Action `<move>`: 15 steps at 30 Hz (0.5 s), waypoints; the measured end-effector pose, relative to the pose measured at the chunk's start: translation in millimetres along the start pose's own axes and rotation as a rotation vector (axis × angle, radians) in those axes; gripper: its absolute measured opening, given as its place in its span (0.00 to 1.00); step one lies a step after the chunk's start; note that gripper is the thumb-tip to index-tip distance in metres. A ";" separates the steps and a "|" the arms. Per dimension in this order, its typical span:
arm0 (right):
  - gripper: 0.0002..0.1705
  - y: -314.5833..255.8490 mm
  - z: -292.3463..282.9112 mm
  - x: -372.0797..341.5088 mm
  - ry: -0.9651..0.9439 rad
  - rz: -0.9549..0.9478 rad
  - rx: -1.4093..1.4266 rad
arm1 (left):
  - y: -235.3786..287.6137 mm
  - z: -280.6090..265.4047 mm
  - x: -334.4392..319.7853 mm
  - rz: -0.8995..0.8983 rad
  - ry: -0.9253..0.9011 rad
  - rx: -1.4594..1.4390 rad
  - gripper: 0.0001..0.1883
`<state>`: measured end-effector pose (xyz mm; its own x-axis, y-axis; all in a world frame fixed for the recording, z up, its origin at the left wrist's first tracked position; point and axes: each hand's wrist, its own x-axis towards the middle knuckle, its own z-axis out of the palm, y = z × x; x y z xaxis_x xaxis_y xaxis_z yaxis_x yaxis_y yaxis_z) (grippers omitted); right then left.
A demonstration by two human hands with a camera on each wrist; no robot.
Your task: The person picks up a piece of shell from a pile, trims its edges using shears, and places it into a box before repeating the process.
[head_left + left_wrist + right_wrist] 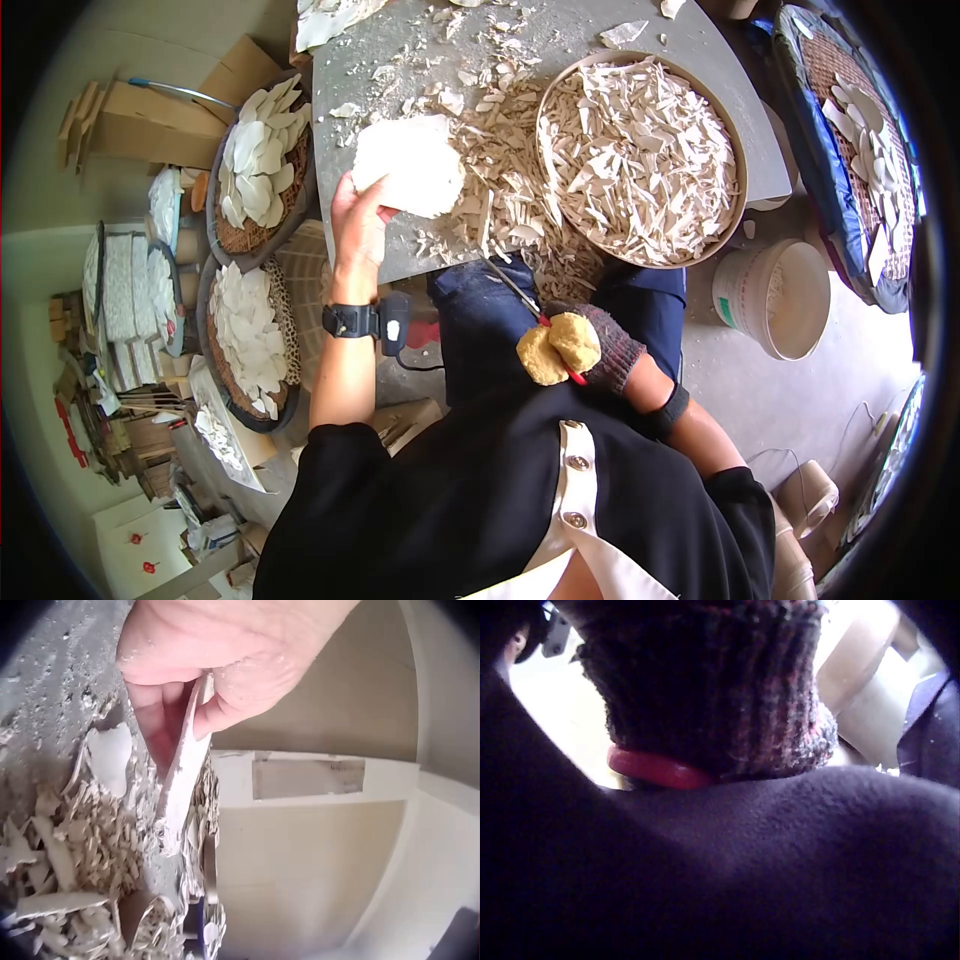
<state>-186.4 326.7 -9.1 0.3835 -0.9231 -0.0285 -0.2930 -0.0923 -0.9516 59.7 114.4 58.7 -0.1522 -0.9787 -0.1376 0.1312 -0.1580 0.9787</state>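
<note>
My bare left hand [360, 222] pinches a white flat slab [408, 165] by its near edge, thumb on top, over the grey table. In the left wrist view the slab [184, 769] is seen edge-on between thumb and fingers. My right hand [612, 348], in a dark knitted glove, grips a red-handled knife [578, 378] close to my shirt. Its thin metal blade [512, 286] points up toward the table edge. Two yellow spongy lumps [558, 348] sit around the handle. The right wrist view shows the glove cuff [705, 690] and red handle [660, 769] against dark cloth.
White shavings [505, 170] cover the middle of the table [360, 90]. A round tray [742, 190] heaped with shavings stands at right, above a white bucket [740, 295]. Baskets of white slices [262, 150] flank the table's left side; a blue-edged basket [850, 190] stands far right.
</note>
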 end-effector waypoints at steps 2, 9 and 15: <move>0.19 2.6 1.2 -2.1 0.017 -0.017 0.033 | -2.6 11.6 -8.1 0.026 0.004 0.005 0.15; 0.14 -6.1 3.1 0.6 -0.032 0.009 0.122 | -4.2 2.9 -44.9 0.044 0.101 -0.037 0.13; 0.16 -3.2 22.7 -5.1 -0.183 0.421 1.370 | -41.0 -70.9 -150.0 -0.044 0.415 -0.198 0.14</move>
<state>-167.6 340.2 -12.8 0.6176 -0.7213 -0.3135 0.6032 0.6902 -0.3997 146.6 258.4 28.5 0.2381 -0.9337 -0.2674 0.3239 -0.1832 0.9282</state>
